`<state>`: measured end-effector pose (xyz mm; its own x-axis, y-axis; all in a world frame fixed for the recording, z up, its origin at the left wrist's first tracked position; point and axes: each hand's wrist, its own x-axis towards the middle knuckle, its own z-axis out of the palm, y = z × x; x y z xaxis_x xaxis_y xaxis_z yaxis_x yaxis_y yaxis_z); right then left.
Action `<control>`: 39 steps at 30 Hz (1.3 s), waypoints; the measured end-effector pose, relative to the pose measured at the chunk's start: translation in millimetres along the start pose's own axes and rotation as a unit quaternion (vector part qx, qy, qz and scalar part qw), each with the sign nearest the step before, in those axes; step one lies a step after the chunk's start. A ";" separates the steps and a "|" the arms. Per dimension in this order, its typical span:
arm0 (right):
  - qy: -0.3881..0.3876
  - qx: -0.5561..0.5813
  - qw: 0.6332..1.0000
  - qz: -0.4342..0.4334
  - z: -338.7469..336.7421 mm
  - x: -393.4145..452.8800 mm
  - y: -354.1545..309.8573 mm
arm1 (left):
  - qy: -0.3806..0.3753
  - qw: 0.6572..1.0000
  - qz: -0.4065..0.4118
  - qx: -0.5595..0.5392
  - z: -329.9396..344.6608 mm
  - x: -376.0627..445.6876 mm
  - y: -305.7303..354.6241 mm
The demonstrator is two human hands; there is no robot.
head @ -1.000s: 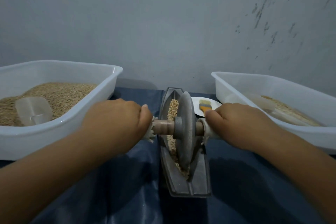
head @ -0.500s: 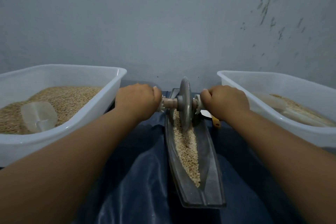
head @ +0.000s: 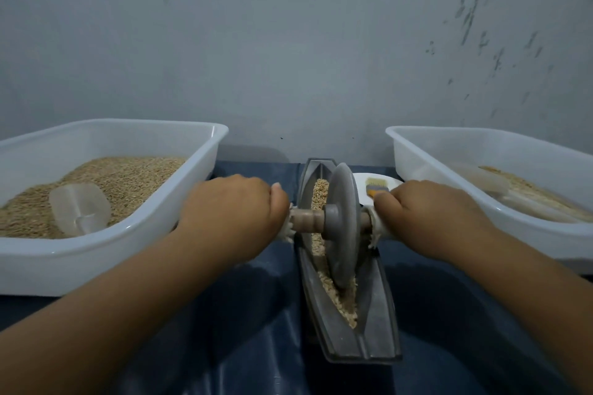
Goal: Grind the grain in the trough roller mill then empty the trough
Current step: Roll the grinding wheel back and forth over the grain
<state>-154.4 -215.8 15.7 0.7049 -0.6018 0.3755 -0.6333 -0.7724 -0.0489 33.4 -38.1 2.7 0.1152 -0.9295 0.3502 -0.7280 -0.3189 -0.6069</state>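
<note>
- Grain (head: 321, 192) lies in the long gray trough (head: 375, 324), which sits in the middle of the counter (head: 244, 330) on a dark blue cover.
- The trough runs from 6 o'clock up to 12 o'clock.
- A round gray wheel (head: 342, 224) stands upright in the trough, on top of the grain.
- A wooden rod (head: 305, 218) goes through the middle of the wheel and sticks out on both sides.
- The left hand (head: 234, 212) is curled tight round the rod's end at 9 o'clock of the wheel.
- The right hand (head: 430, 215) is curled tight round the other end at 3 o'clock.
- White cloth (head: 373, 231) is wrapped on the rod where the hands hold it.
- At 9 o'clock sits a white tub (head: 96, 253) full of grain, with a clear scoop (head: 80, 212) lying in it.
- At 3 o'clock sits another white tub (head: 449, 151) with a little grain in it.
- A small brush (head: 376, 186) with an orange band lies on a white plate (head: 361, 179) just behind the right hand.
</note>
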 end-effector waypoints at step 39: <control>0.118 -0.017 0.993 -0.007 18.5 63.2 -11.0 | -0.022 0.991 -0.130 -0.022 48.4 43.9 -2.8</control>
<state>-96.9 -249.1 22.9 0.6226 -0.5229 0.5822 -0.6365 -0.7712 -0.0120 73.2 -87.0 -14.8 0.3306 -0.8249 0.4586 -0.6992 -0.5404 -0.4681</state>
